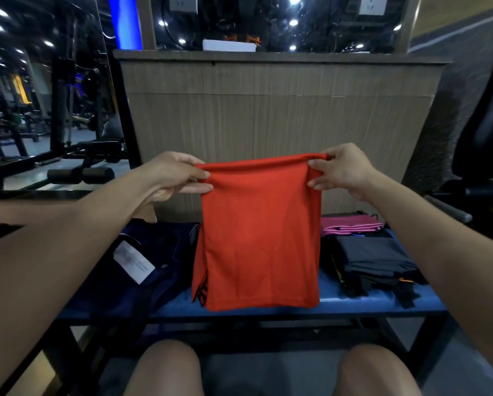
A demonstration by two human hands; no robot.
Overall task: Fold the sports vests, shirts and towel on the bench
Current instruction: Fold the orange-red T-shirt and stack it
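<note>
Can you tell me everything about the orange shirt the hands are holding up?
The orange shirt looks like smooth sporty fabric, already folded into a tall rectangle. It hangs straight down in the air above the blue bench. The left hand and the right hand pinch its top corners. A bit of black print peeks out at its lower left edge.

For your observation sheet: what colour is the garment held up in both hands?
Orange-red garment, seen best in the head view.
</note>
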